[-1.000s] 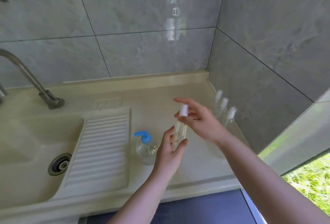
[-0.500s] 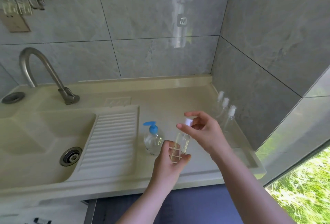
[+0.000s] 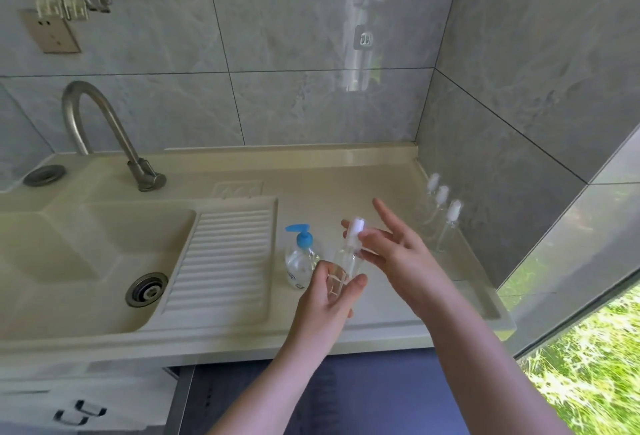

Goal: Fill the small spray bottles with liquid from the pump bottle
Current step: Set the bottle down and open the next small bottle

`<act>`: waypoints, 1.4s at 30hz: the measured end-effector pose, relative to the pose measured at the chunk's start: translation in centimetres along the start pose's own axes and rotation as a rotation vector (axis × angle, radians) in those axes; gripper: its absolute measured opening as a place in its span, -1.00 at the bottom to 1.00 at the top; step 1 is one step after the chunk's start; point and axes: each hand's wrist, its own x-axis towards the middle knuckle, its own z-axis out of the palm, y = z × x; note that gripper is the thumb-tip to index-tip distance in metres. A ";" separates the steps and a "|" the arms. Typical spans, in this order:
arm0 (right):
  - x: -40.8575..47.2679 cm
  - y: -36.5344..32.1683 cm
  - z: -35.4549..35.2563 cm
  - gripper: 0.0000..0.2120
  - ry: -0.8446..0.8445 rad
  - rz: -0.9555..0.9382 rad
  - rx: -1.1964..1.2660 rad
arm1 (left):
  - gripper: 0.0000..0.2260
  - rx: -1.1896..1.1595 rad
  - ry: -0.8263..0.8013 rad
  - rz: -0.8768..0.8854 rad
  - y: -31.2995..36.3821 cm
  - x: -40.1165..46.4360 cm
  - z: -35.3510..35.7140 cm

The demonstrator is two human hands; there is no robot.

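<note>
The pump bottle (image 3: 300,263) bears a blue label mark, unreadable.

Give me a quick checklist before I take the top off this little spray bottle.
1. Left hand grips the spray bottle low on its body: ok.
2. Right hand on the white cap: ok, thumb and finger pinch it.
3. Bottle roughly upright: ok.
4. Pump bottle close by on the counter: ok.
5. Cap loosened: cannot tell.
6. Three other spray bottles standing by the wall: ok.

Bare cream countertop (image 3: 346,188) lies open behind the clear blue-topped pump bottle (image 3: 300,261), while three clear white-capped spray bottles (image 3: 446,223) line the right wall.
</note>
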 end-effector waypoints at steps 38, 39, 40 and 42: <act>-0.2 -2.2 1.4 -0.29 0.095 -0.085 0.033 | -0.78 0.065 0.060 0.142 2.3 -0.2 -0.7; -0.2 -2.2 1.5 -0.24 0.109 -0.093 0.003 | -0.78 0.070 0.056 0.143 2.4 -0.2 -0.7; -0.2 -2.1 1.4 -0.21 0.117 -0.109 -0.013 | -0.78 0.073 0.055 0.145 2.4 -0.3 -0.6; -0.1 -2.0 1.3 -0.26 0.110 -0.123 0.001 | -0.77 0.059 0.060 0.140 2.5 -0.3 -0.5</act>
